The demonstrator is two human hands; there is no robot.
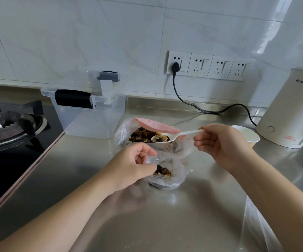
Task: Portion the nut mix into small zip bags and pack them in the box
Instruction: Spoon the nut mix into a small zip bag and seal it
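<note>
One spoonful of nut mix rides the spoon (167,138), pinched by the right hand (219,144); the left hand (134,164) pinches the small bag (167,174) open, mid-frame. Next: tip it in steadily.

Steel counter (74,170), gas hob (7,128) at left, white kettle (288,113) at right, black cord (201,106) plugged into wall sockets (210,66), white cup (247,135) beside kettle.

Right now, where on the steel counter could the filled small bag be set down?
Bare steel counter lies between the gas hob and the left hand, in front of the clear plastic box. More lies near the front edge between both forearms. Crowded: around the big nut bag, paper cup and white kettle.
</note>
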